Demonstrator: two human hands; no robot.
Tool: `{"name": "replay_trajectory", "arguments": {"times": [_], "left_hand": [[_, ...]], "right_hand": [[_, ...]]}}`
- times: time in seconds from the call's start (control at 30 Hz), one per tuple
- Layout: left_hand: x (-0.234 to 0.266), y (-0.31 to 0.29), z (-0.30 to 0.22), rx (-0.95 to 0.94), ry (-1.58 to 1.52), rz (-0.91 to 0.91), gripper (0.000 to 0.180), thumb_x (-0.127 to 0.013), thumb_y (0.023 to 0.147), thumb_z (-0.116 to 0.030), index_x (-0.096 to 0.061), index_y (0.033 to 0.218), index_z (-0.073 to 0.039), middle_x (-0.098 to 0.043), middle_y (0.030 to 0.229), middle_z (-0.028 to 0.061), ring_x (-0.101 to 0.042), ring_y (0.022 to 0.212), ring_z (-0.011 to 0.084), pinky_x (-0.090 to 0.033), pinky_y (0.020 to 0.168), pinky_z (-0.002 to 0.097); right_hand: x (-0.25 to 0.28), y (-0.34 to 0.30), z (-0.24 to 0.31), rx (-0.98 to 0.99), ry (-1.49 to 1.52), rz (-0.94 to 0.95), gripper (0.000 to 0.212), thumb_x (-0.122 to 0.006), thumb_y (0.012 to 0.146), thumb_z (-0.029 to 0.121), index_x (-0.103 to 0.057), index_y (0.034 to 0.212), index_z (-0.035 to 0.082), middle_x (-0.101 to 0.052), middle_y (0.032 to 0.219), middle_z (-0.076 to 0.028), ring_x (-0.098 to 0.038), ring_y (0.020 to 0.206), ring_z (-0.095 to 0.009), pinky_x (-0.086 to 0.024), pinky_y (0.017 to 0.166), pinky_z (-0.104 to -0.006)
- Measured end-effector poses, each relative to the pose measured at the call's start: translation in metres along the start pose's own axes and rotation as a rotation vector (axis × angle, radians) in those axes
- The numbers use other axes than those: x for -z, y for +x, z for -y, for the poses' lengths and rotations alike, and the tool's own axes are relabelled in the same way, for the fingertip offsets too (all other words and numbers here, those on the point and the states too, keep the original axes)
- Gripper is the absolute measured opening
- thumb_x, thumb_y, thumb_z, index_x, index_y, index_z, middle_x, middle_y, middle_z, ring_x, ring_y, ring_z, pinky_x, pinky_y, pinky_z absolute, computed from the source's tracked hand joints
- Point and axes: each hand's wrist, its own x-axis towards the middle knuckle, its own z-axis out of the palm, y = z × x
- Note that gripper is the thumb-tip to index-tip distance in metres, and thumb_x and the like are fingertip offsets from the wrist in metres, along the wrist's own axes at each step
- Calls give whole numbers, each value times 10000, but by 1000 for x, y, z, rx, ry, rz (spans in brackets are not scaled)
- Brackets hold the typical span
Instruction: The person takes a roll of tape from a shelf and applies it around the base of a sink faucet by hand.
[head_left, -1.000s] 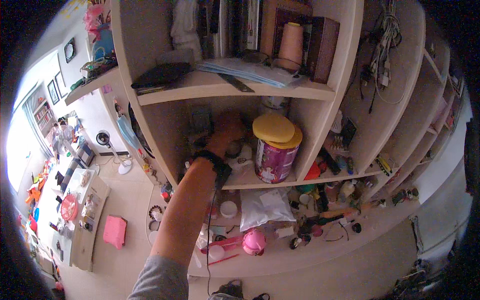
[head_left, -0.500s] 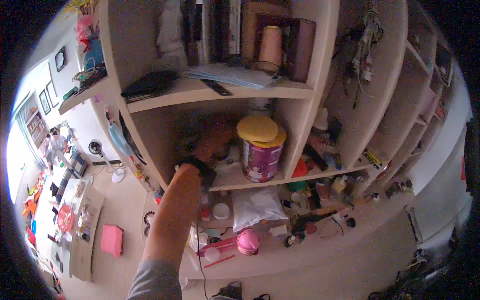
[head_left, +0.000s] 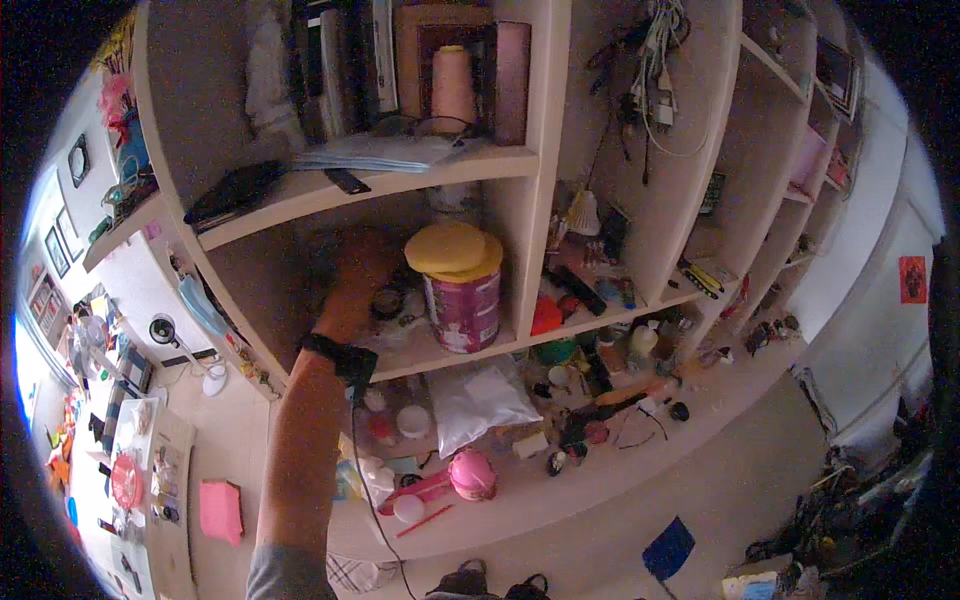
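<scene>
My left arm reaches up from the lower edge into a shaded shelf compartment, a black watch [head_left: 342,360] on its wrist. My left hand [head_left: 365,258] is deep in that compartment, dim and blurred, so its fingers cannot be made out. Just right of it stands a purple can [head_left: 465,313] with a loose-looking yellow lid [head_left: 447,248] on top. A dark ring-shaped thing [head_left: 388,303] lies between the hand and the can. Behind the can, a clear jar [head_left: 455,200] shows in part. My right hand is out of view.
Above, a shelf board [head_left: 400,182] carries a black pouch [head_left: 235,192], blue face masks [head_left: 385,152] and a pink thread cone [head_left: 453,88]. Below lie a white plastic packet [head_left: 485,402], a pink round container [head_left: 472,474] and several small things. A cable [head_left: 365,470] hangs down beside my forearm.
The view has turned to the right, so the shelves sit farther left in the picture. My left hand stays inside the compartment, and the dark ring beside it shows more plainly.
</scene>
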Motion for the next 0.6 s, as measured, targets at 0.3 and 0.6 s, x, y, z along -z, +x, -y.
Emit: {"name": "replay_trajectory", "arguments": {"times": [0.3,0.6], "left_hand": [[54,-33,-51,-81,21,9,397,-693,857,-358,-721,1040,-6,-705,974,256,-681,915,435,-542,807,481],[130,-179,-90,172,-336,-172,237,-765,844,-168,-707,1019,-19,-709,902,132,-657,744,192,-522,686,342]], "right_hand": [[-39,33,-45,10,843,-113,205,-593,1009,112,-656,1126,-45,-658,870,-91,-512,596,-174,-469,565,-328],[110,156,171,7,292,-56,155,-658,877,70,-701,1026,66,-678,762,-124,-651,648,-247,-539,641,-338]]}}
